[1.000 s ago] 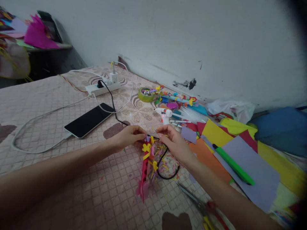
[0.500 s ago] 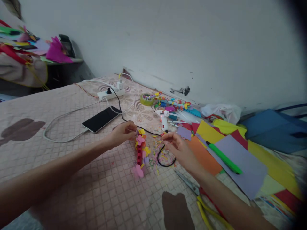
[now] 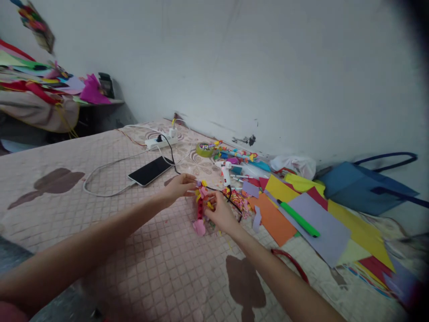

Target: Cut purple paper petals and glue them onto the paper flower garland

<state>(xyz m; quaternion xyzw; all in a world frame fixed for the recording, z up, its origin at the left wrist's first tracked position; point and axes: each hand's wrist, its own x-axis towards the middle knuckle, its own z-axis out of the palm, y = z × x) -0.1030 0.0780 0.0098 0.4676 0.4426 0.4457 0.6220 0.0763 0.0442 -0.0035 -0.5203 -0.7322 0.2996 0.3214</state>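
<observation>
A red paper strip with holes, decorated with pink and yellow paper flowers and butterflies [image 3: 200, 210], stands out over the checked cloth. My left hand [image 3: 181, 187] pinches its far end, next to a small purple and a yellow piece. From the right, my right hand [image 3: 220, 212] has its fingers closed on the side of the strip, near a yellow flower. The fingertips partly cover the decorations. Just beyond my right hand, a white glue gun [image 3: 226, 172] stands with its black cord running past the hand.
A phone [image 3: 150, 171] on a charging cable and a power strip [image 3: 161, 142] lie to the left. Tape [image 3: 205, 149], paper scraps, coloured sheets [image 3: 317, 223], a green marker [image 3: 298, 218] and a blue bag [image 3: 362, 190] fill the right. Red-handled scissors [image 3: 295, 264] lie beside my right forearm.
My right hand has moved left from the black cord to the decorated strip. My left hand stays at the strip's far end. The view has shifted slightly.
</observation>
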